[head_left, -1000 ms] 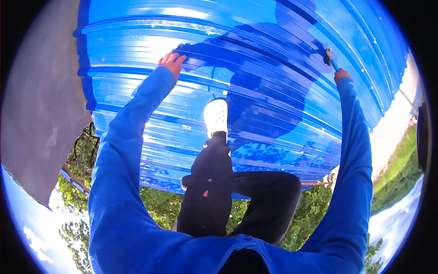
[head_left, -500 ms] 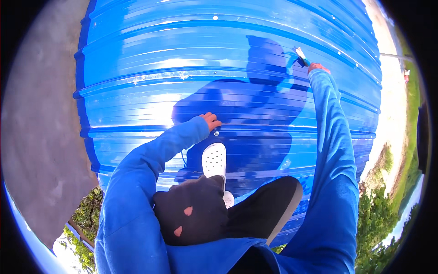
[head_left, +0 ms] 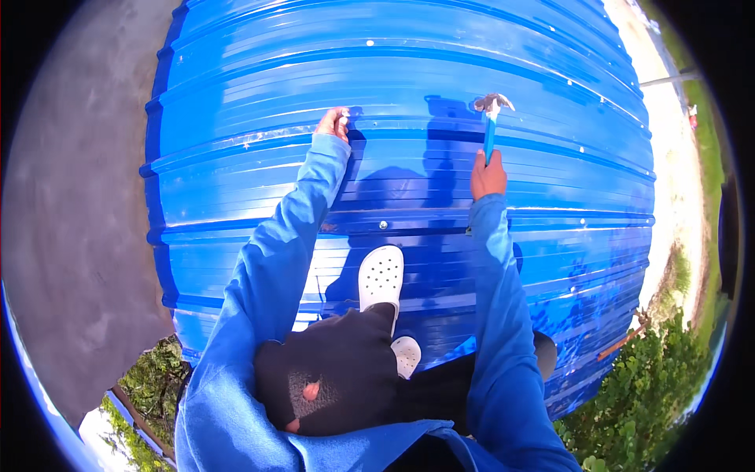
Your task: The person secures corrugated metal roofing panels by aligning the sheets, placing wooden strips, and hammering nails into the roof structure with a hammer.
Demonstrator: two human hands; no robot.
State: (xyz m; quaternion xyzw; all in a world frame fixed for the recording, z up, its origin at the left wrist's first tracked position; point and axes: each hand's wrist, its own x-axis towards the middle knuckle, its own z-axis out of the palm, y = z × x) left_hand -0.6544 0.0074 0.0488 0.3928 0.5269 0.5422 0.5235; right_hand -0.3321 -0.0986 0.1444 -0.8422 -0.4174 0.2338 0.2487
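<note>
My right hand is wrapped round the blue handle of a claw hammer, whose metal head points away from me above the sheeting. Out ahead on the left, my left hand is pinched at a raised rib of the blue ribbed metal roofing. Something small and pale shows at its fingertips, too small to name. Closer to my foot, a round-headed fastener sits on another rib.
I am crouched on the roofing in white perforated clogs. Several fastener heads dot the ribs farther off. A grey slab-like surface lies beyond the left edge; leafy branches and pale ground lie beyond the right.
My left hand has left the nearer rib and reached forward to a farther one. My right hand has come inward and nearer with the hammer, its head now upright in view.
</note>
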